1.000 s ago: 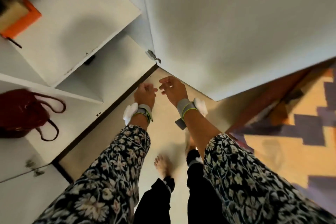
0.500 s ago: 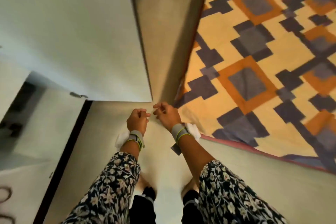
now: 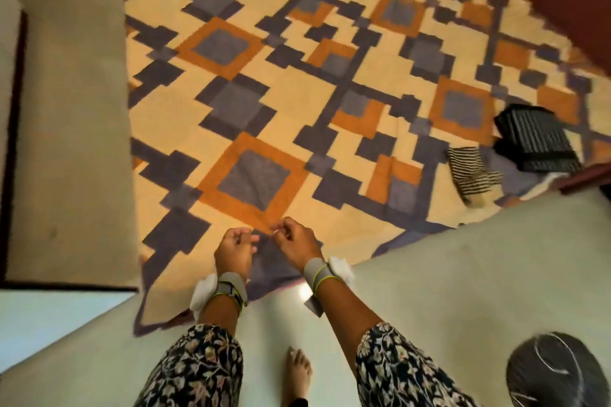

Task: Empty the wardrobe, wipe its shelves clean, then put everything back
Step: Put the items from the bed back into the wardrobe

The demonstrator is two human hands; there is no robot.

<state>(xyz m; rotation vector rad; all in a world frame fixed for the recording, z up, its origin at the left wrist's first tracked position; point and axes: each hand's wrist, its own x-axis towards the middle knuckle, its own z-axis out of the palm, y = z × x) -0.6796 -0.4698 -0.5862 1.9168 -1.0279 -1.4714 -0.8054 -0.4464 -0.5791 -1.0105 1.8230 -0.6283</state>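
Across the floor ahead: a large woven rug [image 3: 297, 92] in cream, orange and grey-purple blocks fills most of what we see.
Pale smooth floor [image 3: 463, 274]: it borders the rug's near edge and runs beneath both arms.
White flat panel [image 3: 49, 314]: it sits at the lower left; we cannot tell whether it belongs to the wardrobe.
Grey round object [image 3: 558, 373]: blurred, it sits on the pale floor at the lower right corner.
Black ribbed folded item [image 3: 535, 139]: it lies on the rug at the far right, well apart from both hands.
Black-and-white striped cloth [image 3: 472, 172]: it lies on the rug just beside the black item.
Left hand [image 3: 234, 248]: we see its fingers curled into a loose fist, grasping nothing.
Right hand [image 3: 294, 243]: likewise clenched and empty, it is held near the left hand above the rug's corner.
Grey wristbands [image 3: 315, 271]: there is one on each wrist, each with white padding.
Bare foot [image 3: 297, 377]: it stands on the pale floor between the floral sleeves.
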